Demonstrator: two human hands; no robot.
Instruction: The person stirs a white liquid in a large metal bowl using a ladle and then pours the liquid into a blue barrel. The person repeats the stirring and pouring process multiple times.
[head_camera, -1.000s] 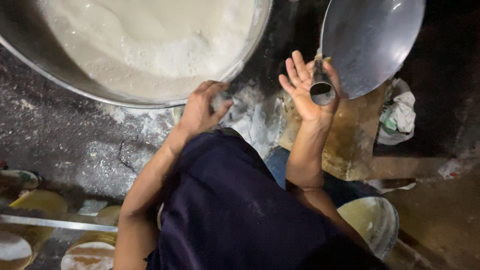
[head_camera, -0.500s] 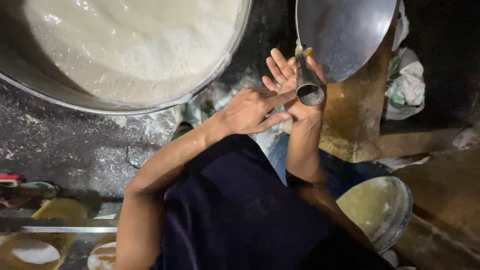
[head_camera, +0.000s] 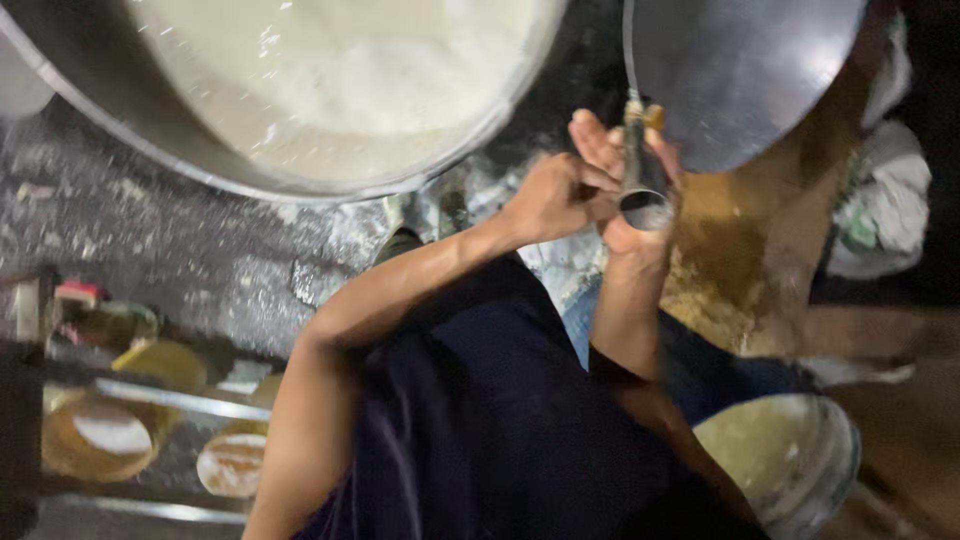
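My right hand (head_camera: 628, 238) holds the hollow metal handle (head_camera: 640, 175) of a large round steel ladle (head_camera: 745, 70). The handle lies across the palm and the fingers are only loosely bent. My left hand (head_camera: 552, 195) is curled into a fist and presses against the right hand's fingers beside the handle. Whether it grips the handle itself is unclear. Both hands hover just right of a big steel vessel (head_camera: 300, 188) filled with white frothy liquid (head_camera: 340, 70). My dark blue garment (head_camera: 470, 430) covers the lower middle.
Flour-dusted dark ground (head_camera: 180, 250) lies under the vessel. Small bowls with yellowish and white contents (head_camera: 105, 435) stand behind a metal bar at lower left. A metal bowl (head_camera: 790, 460) is at lower right, with a yellow-brown block (head_camera: 740, 265) and a white cloth (head_camera: 885, 200) at right.
My left hand has left the vessel's rim and moved right to meet the right hand at the ladle handle. The right hand's fingers have curled slightly.
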